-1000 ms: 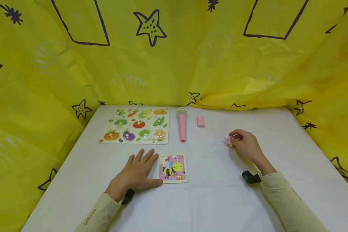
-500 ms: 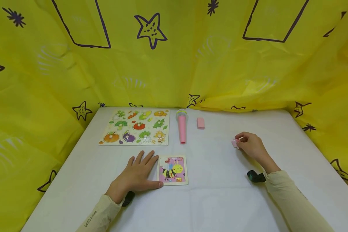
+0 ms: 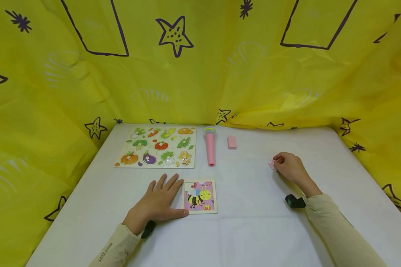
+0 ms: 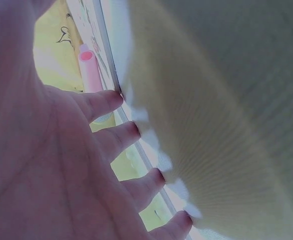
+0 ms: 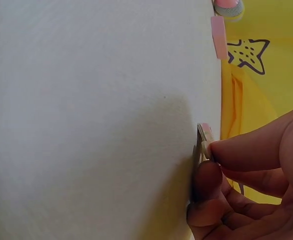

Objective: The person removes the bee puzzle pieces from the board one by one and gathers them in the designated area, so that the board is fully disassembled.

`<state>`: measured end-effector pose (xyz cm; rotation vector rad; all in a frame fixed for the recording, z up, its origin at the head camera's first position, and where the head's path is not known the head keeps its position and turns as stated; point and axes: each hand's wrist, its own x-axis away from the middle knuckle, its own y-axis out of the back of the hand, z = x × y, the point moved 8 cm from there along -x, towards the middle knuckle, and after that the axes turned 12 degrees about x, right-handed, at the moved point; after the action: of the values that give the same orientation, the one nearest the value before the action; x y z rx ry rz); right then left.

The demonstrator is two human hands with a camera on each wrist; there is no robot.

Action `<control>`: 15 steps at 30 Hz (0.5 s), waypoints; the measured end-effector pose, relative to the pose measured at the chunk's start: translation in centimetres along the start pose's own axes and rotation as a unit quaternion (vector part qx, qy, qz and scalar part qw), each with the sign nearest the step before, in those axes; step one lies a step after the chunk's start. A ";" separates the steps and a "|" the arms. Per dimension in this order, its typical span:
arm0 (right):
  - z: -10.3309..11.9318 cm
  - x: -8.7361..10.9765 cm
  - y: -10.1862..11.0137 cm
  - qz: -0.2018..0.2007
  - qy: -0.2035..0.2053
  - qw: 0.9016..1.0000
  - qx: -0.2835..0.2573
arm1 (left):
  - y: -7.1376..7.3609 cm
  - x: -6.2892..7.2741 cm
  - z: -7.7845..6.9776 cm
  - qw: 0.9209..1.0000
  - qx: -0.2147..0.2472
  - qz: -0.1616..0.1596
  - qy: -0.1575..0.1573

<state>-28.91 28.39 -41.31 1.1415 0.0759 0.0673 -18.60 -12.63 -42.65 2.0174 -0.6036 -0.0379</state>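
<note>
A small square bee puzzle [image 3: 209, 185] in a pale wooden frame lies on the white table. My left hand [image 3: 158, 200] rests flat at its left side, fingers spread, with the thumb at the frame's lower left corner. Over the right part of the table, my right hand [image 3: 291, 168] pinches a small, thin pink puzzle piece [image 3: 271, 164] between thumb and fingers. In the right wrist view this puzzle piece [image 5: 205, 132] appears nearly edge-on, close to the tabletop; the fingers hide part of it, and more than one layer seems to show.
A vegetable peg puzzle board [image 3: 172, 152] lies at the back left. Beside it are a pink toy microphone [image 3: 210, 150] and a small pink block [image 3: 232, 142]. Yellow patterned cloth [image 3: 200, 74] hangs behind the table and along both sides.
My right hand has moved a little to the right with the pink puzzle piece, then stayed nearly still over the last half second. The left hand stays by the bee puzzle.
</note>
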 end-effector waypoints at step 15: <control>-0.4 -0.2 0.3 -0.001 0.005 1.000 0.017 | -0.1 0.0 0.1 1.000 0.002 -0.002 0.000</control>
<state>-29.14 28.86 -41.15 1.1759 0.0874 0.0702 -18.64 -12.69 -42.82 2.0229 -0.6001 -0.0400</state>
